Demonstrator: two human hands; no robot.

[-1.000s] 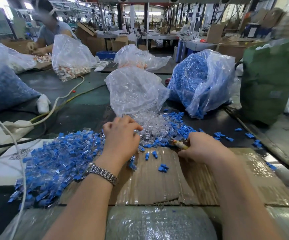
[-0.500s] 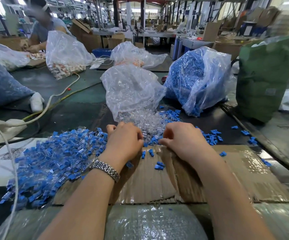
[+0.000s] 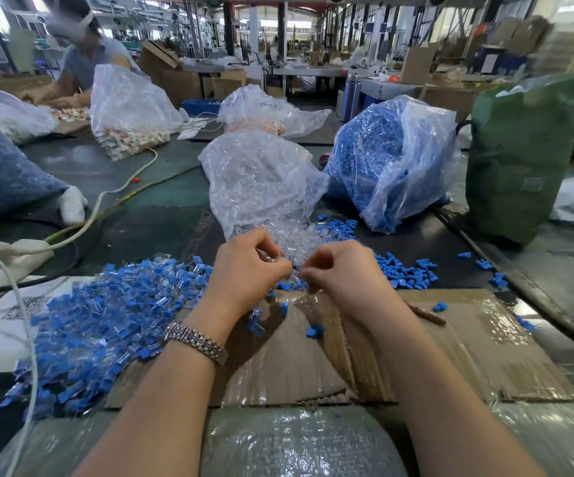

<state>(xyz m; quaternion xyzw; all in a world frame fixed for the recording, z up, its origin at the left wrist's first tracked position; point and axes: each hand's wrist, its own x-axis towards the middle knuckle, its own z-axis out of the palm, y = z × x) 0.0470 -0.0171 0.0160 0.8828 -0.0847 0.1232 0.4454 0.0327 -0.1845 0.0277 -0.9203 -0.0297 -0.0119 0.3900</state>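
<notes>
My left hand has its fingers curled round several small clear plastic parts, held just above the clear-parts pile. My right hand is right beside it with fingers curled; its fingertips pinch at something small between the two hands, which I cannot make out. A heap of assembled blue-and-clear pieces lies to the left. Loose blue caps are scattered to the right. Both hands hover over the far edge of a taped cardboard sheet.
A clear bag of clear parts and a bag of blue caps stand behind the hands. A green sack stands at the right. A brown stick-like tool lies on the cardboard. White cables run at left; another person works far left.
My right hand has let go of the brown tool, which now lies on the cardboard, and moved left to meet my left hand. My left hand has lifted clear parts from the pile.
</notes>
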